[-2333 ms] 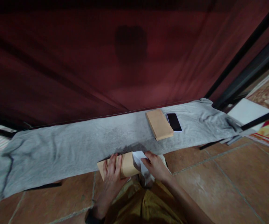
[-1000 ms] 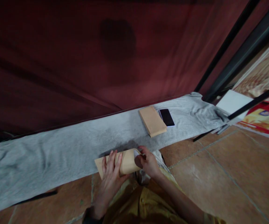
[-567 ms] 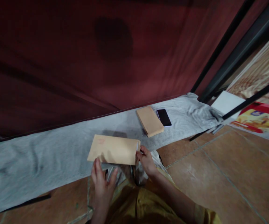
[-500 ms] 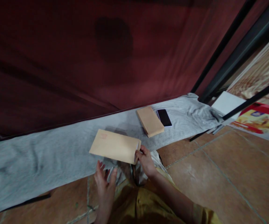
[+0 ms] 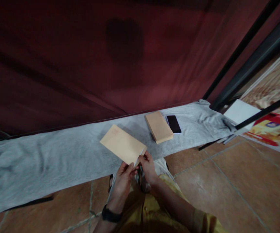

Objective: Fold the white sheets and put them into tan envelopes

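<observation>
A tan paper envelope is held tilted above the front of the grey cloth, its near end toward me. My left hand pinches the lower corner of that end, thumb on top. At the same end, my right hand has its fingers closed on the edge, where a strip of white shows at the opening. Whether the white is paper inside or a lining I cannot tell. Farther right lies a stack of similar tan envelopes, with a dark-screened phone beside it.
The grey cloth covers a long narrow bench in front of a dark red curtain. Black metal poles stand at the right, near a white board and a red and yellow printed box. Brown floor tiles lie below.
My left hand, open and apart before, has come up and taken hold of the envelope's near corner. The envelope has turned so its far end points more away from me.
</observation>
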Tool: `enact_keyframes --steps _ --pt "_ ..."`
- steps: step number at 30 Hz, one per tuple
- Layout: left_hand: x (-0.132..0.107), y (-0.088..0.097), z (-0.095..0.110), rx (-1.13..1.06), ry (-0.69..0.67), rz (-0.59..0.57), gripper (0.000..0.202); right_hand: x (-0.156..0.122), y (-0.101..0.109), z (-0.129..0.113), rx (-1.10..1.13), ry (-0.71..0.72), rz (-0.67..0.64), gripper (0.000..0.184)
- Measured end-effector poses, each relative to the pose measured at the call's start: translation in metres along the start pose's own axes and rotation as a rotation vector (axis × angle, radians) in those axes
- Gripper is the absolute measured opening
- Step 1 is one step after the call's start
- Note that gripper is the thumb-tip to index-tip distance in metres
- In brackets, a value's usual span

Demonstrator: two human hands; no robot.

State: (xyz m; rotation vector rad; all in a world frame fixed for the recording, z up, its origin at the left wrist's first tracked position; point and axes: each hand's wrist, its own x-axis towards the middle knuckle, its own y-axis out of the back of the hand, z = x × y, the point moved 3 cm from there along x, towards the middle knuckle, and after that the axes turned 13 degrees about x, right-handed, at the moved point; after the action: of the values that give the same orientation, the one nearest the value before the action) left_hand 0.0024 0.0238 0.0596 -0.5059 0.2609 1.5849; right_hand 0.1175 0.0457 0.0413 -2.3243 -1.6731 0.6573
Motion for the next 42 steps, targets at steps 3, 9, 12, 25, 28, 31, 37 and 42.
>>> enact_keyframes --steps 3,9,12,25,28,31,37,42 --pt "0.011 0.007 0.006 0.055 -0.004 -0.003 0.044 0.005 -0.003 0.001 0.096 -0.02 -0.007 0.024" --pt "0.036 0.027 0.022 0.192 -0.106 0.067 0.039 0.015 0.016 0.008 0.052 -0.024 -0.022 0.031" --pt "0.047 0.036 0.024 0.293 -0.135 0.058 0.037 0.019 0.035 -0.002 -0.238 0.189 -0.018 0.035" --pt "0.053 0.052 0.013 0.81 -0.277 0.262 0.047 0.028 0.029 -0.001 -1.03 0.596 -0.463 0.021" --pt "0.037 0.048 0.009 1.093 -0.511 0.366 0.043 0.032 0.027 0.0 -1.058 0.596 -0.438 0.017" --pt "0.032 0.044 0.0 1.225 -0.704 0.387 0.038 0.035 0.025 0.002 -1.103 0.592 -0.391 0.016" --pt "0.043 0.046 -0.007 1.371 -0.85 0.442 0.032 0.035 0.019 0.009 -1.179 0.607 -0.294 0.012" --pt "0.035 0.037 -0.021 1.532 -0.996 0.267 0.043 0.034 0.02 0.011 -1.191 0.615 -0.255 0.014"
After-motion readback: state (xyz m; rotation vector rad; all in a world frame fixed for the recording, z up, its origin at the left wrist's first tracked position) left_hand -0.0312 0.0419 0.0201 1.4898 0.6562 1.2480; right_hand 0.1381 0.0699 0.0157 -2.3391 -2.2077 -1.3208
